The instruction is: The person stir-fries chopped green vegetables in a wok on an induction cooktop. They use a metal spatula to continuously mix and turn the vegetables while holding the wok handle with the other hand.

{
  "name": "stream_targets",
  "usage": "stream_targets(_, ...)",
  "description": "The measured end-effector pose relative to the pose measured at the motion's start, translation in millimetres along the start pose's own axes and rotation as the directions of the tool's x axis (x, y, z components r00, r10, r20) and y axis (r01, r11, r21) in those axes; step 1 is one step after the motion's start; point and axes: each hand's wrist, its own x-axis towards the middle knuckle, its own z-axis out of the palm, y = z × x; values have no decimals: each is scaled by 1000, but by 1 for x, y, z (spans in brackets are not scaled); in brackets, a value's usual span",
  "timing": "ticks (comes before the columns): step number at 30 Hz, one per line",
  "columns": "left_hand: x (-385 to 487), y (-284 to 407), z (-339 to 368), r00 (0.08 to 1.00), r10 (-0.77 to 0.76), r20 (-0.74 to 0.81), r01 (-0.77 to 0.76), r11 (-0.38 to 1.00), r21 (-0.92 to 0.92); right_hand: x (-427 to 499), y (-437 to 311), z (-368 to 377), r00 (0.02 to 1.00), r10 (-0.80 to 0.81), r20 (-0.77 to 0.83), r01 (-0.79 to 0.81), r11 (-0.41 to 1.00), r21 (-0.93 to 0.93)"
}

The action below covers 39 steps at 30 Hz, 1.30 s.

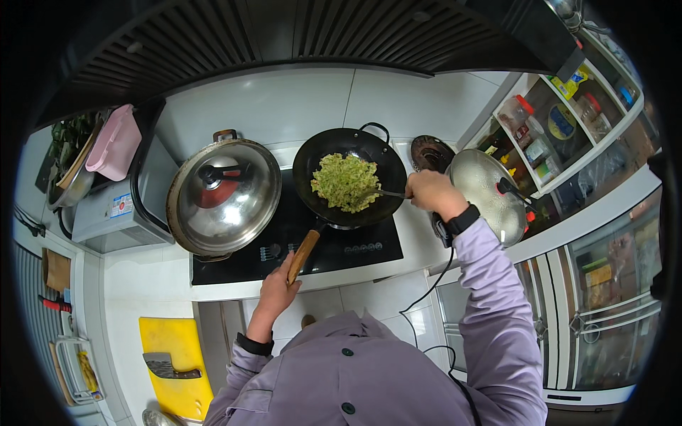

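Note:
A black wok [314, 205] stands on the right part of the black glass cooktop [341, 266]. My left hand [278, 293] is closed around its wooden handle [303, 255], near the cooktop's front edge. In the wok lies a chopped green and yellow food mixture [343, 181]. My right hand [434, 193], past the wok's right rim, grips a metal utensil [391, 194]; the utensil's far end is in the food, so its shape is hidden. Left of the wok sits a large pan covered by a domed metal lid [240, 207].
A glass lid [485, 186] leans beside shelves of jars [533, 133] at right. A dark dish [430, 152] is behind my right hand. Lower left, a cleaver [162, 365] rests on a yellow cutting board [181, 391]. The range hood [277, 32] hangs above. A black cable [426, 293] runs below my right arm.

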Motion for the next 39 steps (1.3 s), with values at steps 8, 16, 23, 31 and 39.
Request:
stream_targets(8, 1, 0, -4, 1000, 10, -9, -10, 1000, 27, 4, 16, 11, 986, 102, -135, -100, 995, 15)
stream_targets(16, 0, 1, -8, 999, -32, 21, 31, 999, 10, 13, 17, 38, 986, 53, -156, -51, 999, 15)
stream_targets(23, 0, 2, -9, 998, -43, 36, 42, 999, 6, 28, 4, 48, 1000, -19, 6, 18, 991, 132)
stream_targets(31, 0, 1, -6, 999, -32, 31, 32, 999, 7, 41, -4, 52, 988, 89, -124, -78, 992, 96)
stream_targets(39, -2, 2, -7, 997, -42, 61, 42, 999, 8, 41, -4, 51, 980, 107, -169, -78, 983, 168)
